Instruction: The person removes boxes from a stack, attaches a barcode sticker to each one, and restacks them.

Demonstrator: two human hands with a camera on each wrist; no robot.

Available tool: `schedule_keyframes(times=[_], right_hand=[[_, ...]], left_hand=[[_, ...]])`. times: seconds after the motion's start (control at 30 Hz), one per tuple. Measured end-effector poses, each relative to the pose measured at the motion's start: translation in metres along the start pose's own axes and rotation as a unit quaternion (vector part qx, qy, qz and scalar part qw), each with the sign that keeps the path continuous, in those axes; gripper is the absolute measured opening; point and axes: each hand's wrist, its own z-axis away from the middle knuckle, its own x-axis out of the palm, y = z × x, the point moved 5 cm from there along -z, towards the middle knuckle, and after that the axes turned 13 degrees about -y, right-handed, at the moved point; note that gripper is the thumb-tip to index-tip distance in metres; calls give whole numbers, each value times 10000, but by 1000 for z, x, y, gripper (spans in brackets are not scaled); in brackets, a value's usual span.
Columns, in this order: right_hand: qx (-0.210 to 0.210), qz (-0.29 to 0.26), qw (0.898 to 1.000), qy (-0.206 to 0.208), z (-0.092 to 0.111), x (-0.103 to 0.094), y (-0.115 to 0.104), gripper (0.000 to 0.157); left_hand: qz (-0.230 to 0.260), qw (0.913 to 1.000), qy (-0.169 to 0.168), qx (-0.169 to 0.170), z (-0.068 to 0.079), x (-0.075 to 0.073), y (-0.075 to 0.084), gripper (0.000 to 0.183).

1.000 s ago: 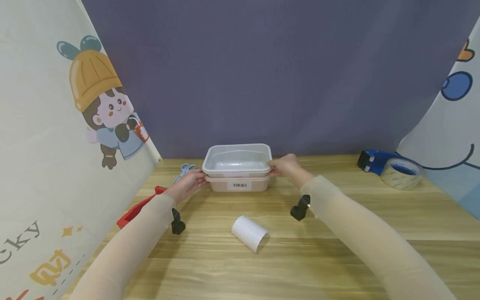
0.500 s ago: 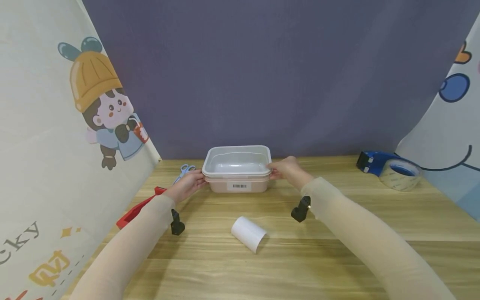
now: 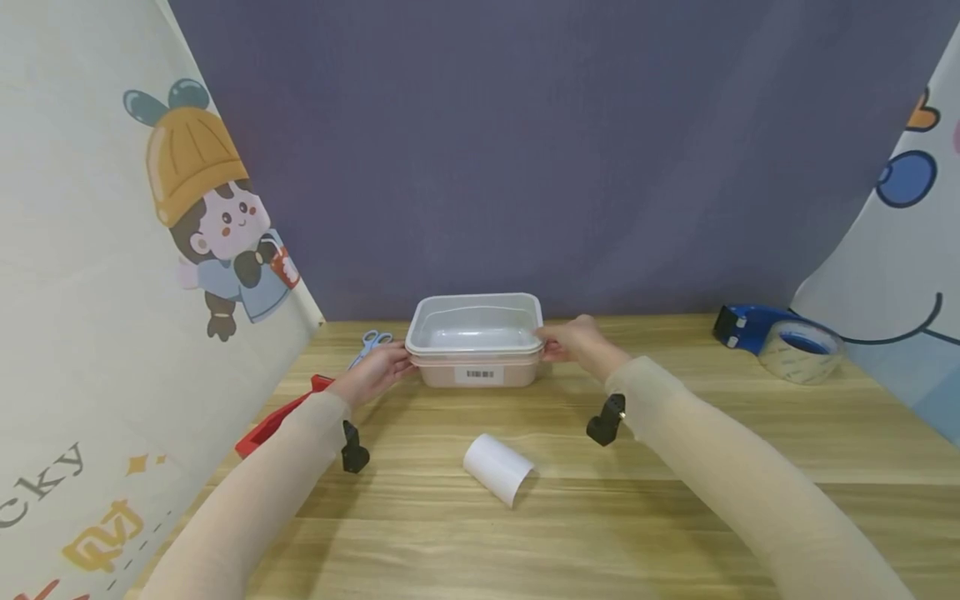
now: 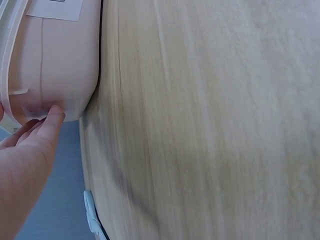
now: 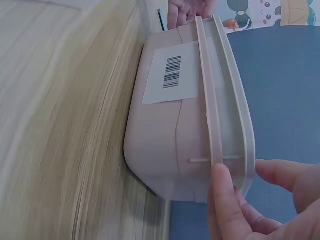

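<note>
A white plastic storage box (image 3: 474, 349) is nested inside a pale pink storage box (image 3: 438, 374) at the back of the table, their rims close together. The pink one carries a white barcode label (image 5: 171, 72) on its front. My left hand (image 3: 377, 371) holds the left end, fingertips against the pink wall (image 4: 70, 60) below the rim; its thumb is mostly out of sight in the left wrist view. At the right end my right hand (image 3: 581, 343) grips both rims, thumb at the white rim (image 5: 243, 107) and fingers at the pink rim.
Light blue scissors (image 3: 372, 339) and a red object (image 3: 279, 423) lie at the left, partly behind the left arm. A curled white paper piece (image 3: 498, 468) lies in front of the boxes. A blue tape dispenser (image 3: 744, 324) with clear tape stands far right. A dark curtain (image 3: 510, 150) hangs behind.
The white box has sunk slightly deeper into the pink box, narrowing the gap between their rims. Both hands stay at the ends of the boxes.
</note>
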Motion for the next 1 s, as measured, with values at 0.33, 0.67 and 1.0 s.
schedule_keyframes(times=[0.33,0.67,1.0], right_hand=[[-295,518,9981,-163,5,-23,-5,48],[-1292,1586,9777,-464,35,-56,-26,42],[-1772,2906,9388,-523,74,-74,-36,62]], left_hand=[[-472,9972,527,252,14,-3,33,54],[-1785,9820,595,182,24,9,61,56],[-2408,9695,320,321,32,47,82,61]])
